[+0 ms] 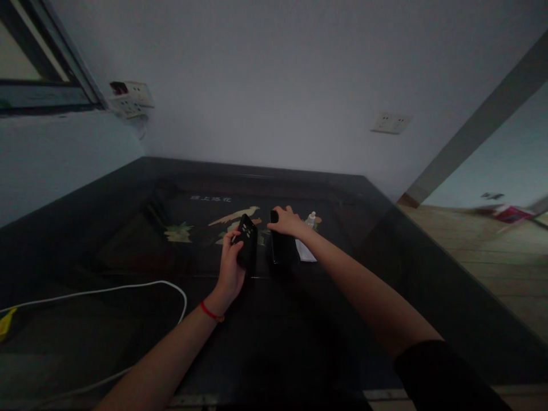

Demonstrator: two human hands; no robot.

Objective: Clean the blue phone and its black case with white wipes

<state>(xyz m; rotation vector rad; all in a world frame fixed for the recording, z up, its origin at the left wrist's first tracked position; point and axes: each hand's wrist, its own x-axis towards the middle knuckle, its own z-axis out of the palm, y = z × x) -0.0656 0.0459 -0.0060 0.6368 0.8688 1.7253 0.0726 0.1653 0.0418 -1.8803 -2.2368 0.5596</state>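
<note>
My left hand [231, 267], with a red cord bracelet on its wrist, is closed around a black phone case [247, 242]. Several pale round openings show near the case's upper end, and it is tilted up from the table. Just to the right, my right hand [287, 222] grips the top of a dark, glossy phone [281, 248], which stands tilted with a small gap from the case. Beside my right forearm are a small white bottle [311, 219] and a folded white cloth or paper [305, 252], both partly covered by the arm.
The dark glossy table [299, 325] has a bird-and-flower picture on it and meets a white wall behind. A white cable [128, 285] loops over its left side near a yellow thing [5, 324]. Wall sockets [390, 123] are at the back; wooden floor [479, 245] lies right.
</note>
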